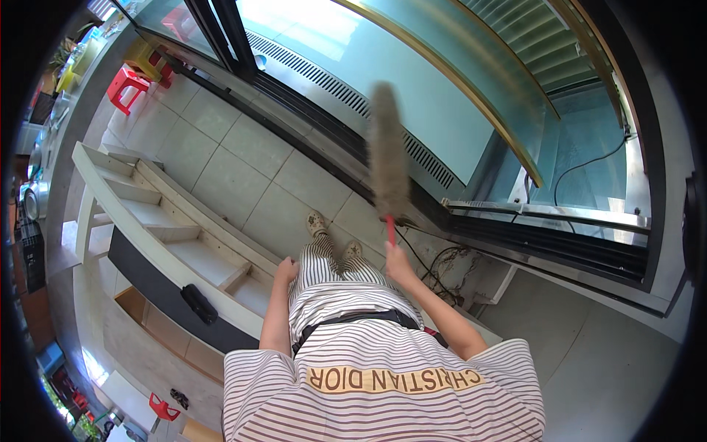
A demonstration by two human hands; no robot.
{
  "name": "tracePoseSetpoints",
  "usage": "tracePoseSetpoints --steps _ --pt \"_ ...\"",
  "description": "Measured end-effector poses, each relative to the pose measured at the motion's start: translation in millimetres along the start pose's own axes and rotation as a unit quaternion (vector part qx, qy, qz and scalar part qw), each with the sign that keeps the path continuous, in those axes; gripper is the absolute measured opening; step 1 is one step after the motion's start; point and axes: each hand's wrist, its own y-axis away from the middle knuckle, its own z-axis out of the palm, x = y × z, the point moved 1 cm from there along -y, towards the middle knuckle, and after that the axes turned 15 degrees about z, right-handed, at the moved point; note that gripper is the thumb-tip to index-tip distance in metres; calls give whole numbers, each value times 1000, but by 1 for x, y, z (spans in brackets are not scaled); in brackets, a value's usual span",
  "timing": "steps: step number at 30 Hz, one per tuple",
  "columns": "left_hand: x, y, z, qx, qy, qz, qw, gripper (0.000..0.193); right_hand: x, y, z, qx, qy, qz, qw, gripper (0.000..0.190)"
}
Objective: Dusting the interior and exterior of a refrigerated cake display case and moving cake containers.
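My right hand [399, 265] grips the red handle [390, 231] of a fluffy grey-brown duster [386, 149]. The duster head points away from me and is blurred. In the picture it overlaps the slotted metal vent strip [428, 157] and dark lower frame of a glass display cabinet [353, 105]; whether it touches them I cannot tell. My left hand [286, 270] is curled into a fist beside my striped trouser leg, close to the edge of a white wooden counter [210, 265] with open compartments. Nothing shows in that fist.
Loose black cables [442, 271] lie on the floor by the cabinet's corner. Brass-edged glass shelves [469, 94] curve inside the cabinet. A red plastic stool [127, 85] stands at the far left. On the counter's dark panel rests a black case [199, 304]. Pale floor tiles [232, 171] run between counter and cabinet.
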Motion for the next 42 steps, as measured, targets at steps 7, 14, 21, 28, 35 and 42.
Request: tracePoseSetpoints --steps 7,14,21,28,35,42 --pt "-11 29 54 -20 27 -28 999 39 -53 -1 -18 -26 271 -164 948 33" --pt "12 41 66 36 13 -19 999 36 26 -12 -85 118 38 -183 975 31" --pt "20 48 64 121 115 5 986 34 -56 -141 -111 -23 -536 92 839 26" --pt "-18 52 76 133 104 -74 983 38 -115 -214 -59 -25 -162 55 985 22" --pt "-20 7 30 59 64 -91 992 39 -96 -102 -51 -83 164 -263 947 30" --pt "16 -44 -27 101 98 1 990 38 -58 -39 -90 -74 489 -273 826 31"
